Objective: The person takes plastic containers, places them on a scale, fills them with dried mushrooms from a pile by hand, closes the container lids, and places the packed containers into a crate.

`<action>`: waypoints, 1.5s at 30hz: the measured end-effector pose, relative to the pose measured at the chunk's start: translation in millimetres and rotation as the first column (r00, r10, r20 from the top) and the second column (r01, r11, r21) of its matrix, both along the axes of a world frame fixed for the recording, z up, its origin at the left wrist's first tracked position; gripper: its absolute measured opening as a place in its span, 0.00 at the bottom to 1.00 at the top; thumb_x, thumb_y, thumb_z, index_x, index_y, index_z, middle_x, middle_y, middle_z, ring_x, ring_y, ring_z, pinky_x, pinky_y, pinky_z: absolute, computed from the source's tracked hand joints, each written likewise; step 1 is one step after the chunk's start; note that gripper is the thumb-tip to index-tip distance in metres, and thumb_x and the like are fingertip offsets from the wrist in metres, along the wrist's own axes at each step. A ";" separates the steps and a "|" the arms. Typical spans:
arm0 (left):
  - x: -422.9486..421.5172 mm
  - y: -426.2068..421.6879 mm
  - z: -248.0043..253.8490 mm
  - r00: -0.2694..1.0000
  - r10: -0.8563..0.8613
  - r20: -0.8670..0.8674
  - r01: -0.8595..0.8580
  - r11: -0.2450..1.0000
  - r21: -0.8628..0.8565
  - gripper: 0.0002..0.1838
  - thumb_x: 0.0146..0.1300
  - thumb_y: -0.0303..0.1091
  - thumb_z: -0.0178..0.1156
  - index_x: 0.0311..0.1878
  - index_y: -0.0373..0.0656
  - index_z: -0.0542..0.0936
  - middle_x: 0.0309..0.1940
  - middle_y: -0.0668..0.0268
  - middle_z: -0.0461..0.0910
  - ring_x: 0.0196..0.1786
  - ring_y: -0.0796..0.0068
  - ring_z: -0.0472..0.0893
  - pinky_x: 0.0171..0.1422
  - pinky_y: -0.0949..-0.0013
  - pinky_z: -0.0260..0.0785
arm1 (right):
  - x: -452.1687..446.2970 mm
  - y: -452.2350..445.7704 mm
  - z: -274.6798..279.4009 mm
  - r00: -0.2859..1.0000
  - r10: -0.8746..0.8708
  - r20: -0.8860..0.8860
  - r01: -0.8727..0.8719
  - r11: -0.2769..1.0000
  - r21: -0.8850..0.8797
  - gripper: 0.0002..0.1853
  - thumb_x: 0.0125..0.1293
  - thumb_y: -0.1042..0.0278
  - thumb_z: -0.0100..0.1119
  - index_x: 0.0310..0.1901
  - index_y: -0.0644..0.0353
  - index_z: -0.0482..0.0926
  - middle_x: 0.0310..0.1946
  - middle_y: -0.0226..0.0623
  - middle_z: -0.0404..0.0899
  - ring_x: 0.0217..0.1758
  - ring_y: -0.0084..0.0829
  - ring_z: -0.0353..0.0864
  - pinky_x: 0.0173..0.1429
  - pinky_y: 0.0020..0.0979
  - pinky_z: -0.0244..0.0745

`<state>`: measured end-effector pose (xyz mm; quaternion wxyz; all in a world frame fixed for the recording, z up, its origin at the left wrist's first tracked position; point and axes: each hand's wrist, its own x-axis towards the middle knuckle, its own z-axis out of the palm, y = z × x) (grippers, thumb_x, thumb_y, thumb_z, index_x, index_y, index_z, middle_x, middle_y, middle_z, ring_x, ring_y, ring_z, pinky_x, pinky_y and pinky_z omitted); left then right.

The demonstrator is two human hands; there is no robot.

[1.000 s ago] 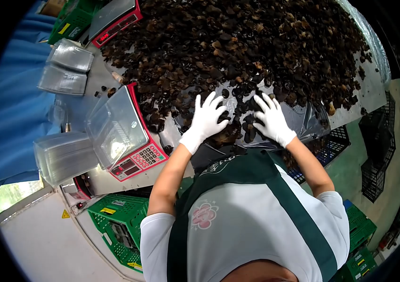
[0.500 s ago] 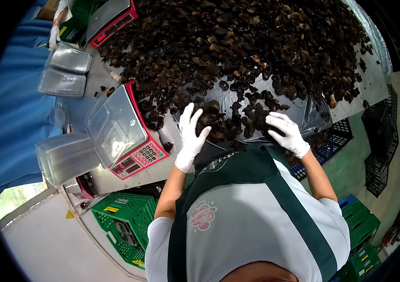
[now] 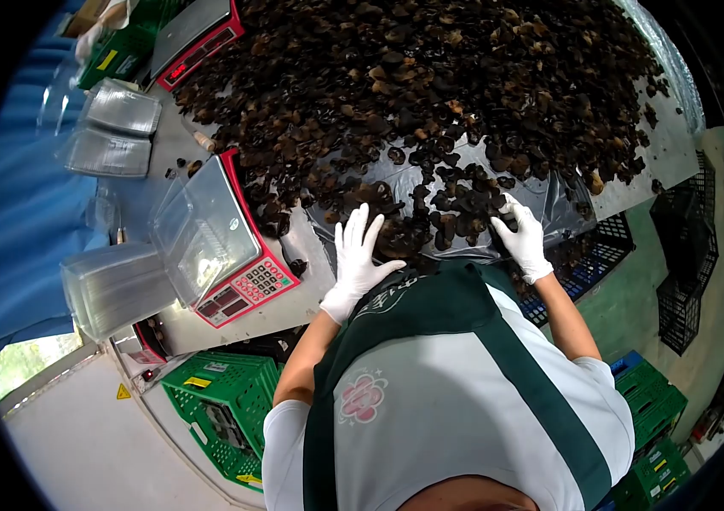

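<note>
My left hand (image 3: 358, 268), in a white glove, lies with fingers spread at the near left edge of some loose dark mushroom pieces (image 3: 392, 234). It holds nothing that I can see. My right hand (image 3: 522, 238), gloved too, is beside the right side of these pieces, its thumb and index finger apart at a small dark piece. Beyond both hands spreads a large heap of dark brown mushrooms (image 3: 430, 77) on the table. Dark plastic sheeting (image 3: 541, 209) shows under the nearer pieces.
A red scale (image 3: 230, 247) with a clear tray stands at left, a second scale (image 3: 196, 43) behind it. Stacked clear trays (image 3: 115, 285) are at far left. Green crates (image 3: 221, 409) stand below the table, a dark crate (image 3: 600, 255) at right. A co-worker's gloved hand (image 3: 94, 38) is top left.
Both hands have drawn back toward my body from among the pieces, and more pieces lie between them. A co-worker's hand has appeared at top left, with a clear tray beneath it.
</note>
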<state>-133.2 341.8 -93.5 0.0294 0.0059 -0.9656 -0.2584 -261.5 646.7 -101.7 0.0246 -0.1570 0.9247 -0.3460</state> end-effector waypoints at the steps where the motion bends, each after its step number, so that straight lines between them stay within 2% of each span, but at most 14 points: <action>1: -5.8 4.7 0.1 1.000 -0.004 -0.015 0.004 1.000 0.020 0.52 0.37 0.50 0.76 0.68 0.47 0.65 0.72 0.52 0.54 0.73 0.51 0.55 0.73 0.40 0.42 | 1.6 -4.7 3.3 0.993 -0.025 0.113 0.032 0.998 -0.063 0.19 0.54 0.62 0.70 0.45 0.58 0.77 0.46 0.38 0.81 0.37 0.33 0.80 0.42 0.32 0.77; 6: -49.7 14.3 -7.6 0.989 -0.015 -0.145 0.008 0.999 -0.046 0.47 0.36 0.36 0.72 0.67 0.49 0.67 0.68 0.57 0.62 0.63 0.57 0.67 0.65 0.52 0.58 | 4.5 -43.9 2.2 0.989 0.034 0.143 -0.019 0.995 -0.101 0.40 0.50 0.65 0.74 0.66 0.56 0.66 0.40 0.41 0.80 0.37 0.32 0.81 0.45 0.30 0.77; 9: -83.4 7.2 -20.8 0.967 0.011 -0.253 -0.015 1.000 -0.017 0.40 0.40 0.34 0.69 0.64 0.49 0.71 0.57 0.65 0.76 0.47 0.64 0.79 0.47 0.64 0.74 | -8.3 -68.3 -30.9 0.993 0.083 -0.078 -0.092 0.988 -0.123 0.34 0.53 0.59 0.70 0.61 0.58 0.70 0.45 0.44 0.80 0.37 0.36 0.81 0.45 0.31 0.77; 10: -92.1 3.4 -21.7 0.967 0.049 -0.251 -0.034 0.998 0.061 0.39 0.42 0.35 0.68 0.64 0.51 0.71 0.55 0.64 0.77 0.47 0.63 0.80 0.47 0.64 0.75 | -15.3 -81.1 0.3 0.978 0.052 0.203 -0.018 0.986 -0.168 0.28 0.53 0.60 0.68 0.55 0.59 0.74 0.36 0.41 0.82 0.32 0.35 0.80 0.41 0.31 0.76; 14: -112.7 -11.3 -3.9 0.929 0.364 -0.072 -0.319 0.883 0.344 0.25 0.52 0.38 0.65 0.57 0.53 0.78 0.43 0.62 0.83 0.43 0.64 0.84 0.47 0.66 0.75 | -47.3 -95.5 -1.9 0.987 -0.044 0.152 0.111 0.878 -0.466 0.15 0.56 0.61 0.69 0.39 0.62 0.80 0.25 0.27 0.77 0.27 0.17 0.69 0.35 0.22 0.69; 18: -105.7 -33.6 8.9 0.881 0.471 -0.052 -0.387 0.777 0.496 0.12 0.58 0.35 0.64 0.45 0.46 0.84 0.31 0.65 0.85 0.35 0.78 0.83 0.44 0.74 0.73 | -74.4 -85.4 11.0 0.970 -0.129 0.204 0.196 0.912 -0.359 0.25 0.54 0.56 0.71 0.50 0.62 0.77 0.23 0.27 0.73 0.27 0.17 0.69 0.35 0.22 0.69; 20: -97.0 -43.6 8.5 0.874 0.485 -0.034 -0.390 0.741 0.547 0.12 0.60 0.33 0.63 0.46 0.43 0.83 0.30 0.66 0.85 0.34 0.81 0.81 0.44 0.75 0.72 | -84.3 -79.1 8.1 0.980 -0.158 0.119 0.183 0.951 -0.249 0.33 0.54 0.56 0.70 0.60 0.60 0.71 0.36 0.34 0.81 0.30 0.23 0.75 0.42 0.25 0.75; 22: -88.1 -49.1 6.0 0.861 0.507 0.044 -0.423 0.665 0.616 0.13 0.61 0.32 0.63 0.48 0.40 0.82 0.32 0.69 0.84 0.35 0.83 0.80 0.45 0.78 0.71 | -90.7 -76.1 10.7 0.986 -0.163 0.034 0.166 0.978 -0.128 0.34 0.55 0.57 0.68 0.63 0.59 0.69 0.52 0.43 0.80 0.38 0.33 0.81 0.49 0.32 0.76; 26: -74.8 -43.4 11.8 0.800 0.588 0.120 -0.542 0.624 0.563 0.14 0.63 0.32 0.63 0.49 0.38 0.81 0.35 0.71 0.83 0.40 0.84 0.79 0.48 0.79 0.69 | -92.2 -91.5 31.1 0.996 -0.082 -0.024 0.081 0.997 -0.019 0.29 0.56 0.59 0.66 0.59 0.56 0.72 0.51 0.44 0.79 0.46 0.39 0.80 0.54 0.35 0.75; 27: -71.4 -48.0 -7.1 0.804 0.585 0.106 -0.538 0.641 0.548 0.21 0.59 0.39 0.65 0.54 0.39 0.79 0.45 0.60 0.83 0.45 0.73 0.81 0.53 0.72 0.71 | -92.4 -96.6 14.5 0.994 -0.045 -0.103 0.043 0.999 -0.023 0.28 0.56 0.59 0.67 0.59 0.55 0.73 0.50 0.43 0.79 0.47 0.38 0.80 0.54 0.34 0.75; 28: -69.6 -46.2 -11.1 0.837 0.547 -0.008 -0.492 0.758 0.428 0.25 0.58 0.41 0.65 0.57 0.40 0.77 0.52 0.57 0.78 0.52 0.67 0.78 0.57 0.67 0.69 | -84.8 -107.5 13.8 0.950 -0.014 -0.311 0.044 0.995 0.093 0.29 0.55 0.56 0.67 0.59 0.54 0.74 0.57 0.45 0.74 0.55 0.40 0.76 0.57 0.36 0.73; 31: -66.0 -25.4 -8.3 0.931 0.359 -0.070 -0.349 0.929 0.126 0.35 0.53 0.44 0.66 0.65 0.48 0.69 0.70 0.51 0.59 0.63 0.48 0.66 0.66 0.52 0.62 | -55.8 -134.4 14.7 0.971 0.139 -0.193 -0.080 0.955 0.285 0.31 0.51 0.51 0.69 0.57 0.55 0.75 0.69 0.54 0.56 0.69 0.56 0.59 0.65 0.51 0.64; 39: -19.7 4.4 3.8 0.973 -0.218 -0.073 0.212 0.974 -0.080 0.27 0.48 0.42 0.68 0.54 0.49 0.78 0.68 0.62 0.65 0.65 0.53 0.65 0.66 0.54 0.59 | 11.7 -99.3 22.1 0.753 0.651 -0.097 -0.645 0.759 0.090 0.17 0.50 0.59 0.68 0.41 0.56 0.82 0.61 0.45 0.69 0.68 0.48 0.63 0.65 0.48 0.63; 45: 1.9 -9.2 4.6 0.988 -0.099 -0.116 0.093 0.994 -0.052 0.48 0.37 0.44 0.77 0.65 0.45 0.68 0.71 0.51 0.56 0.73 0.44 0.54 0.72 0.46 0.50 | 6.8 -37.7 49.8 0.963 0.260 0.068 -0.267 0.952 0.151 0.34 0.47 0.61 0.72 0.59 0.53 0.72 0.64 0.40 0.68 0.57 0.42 0.73 0.59 0.36 0.73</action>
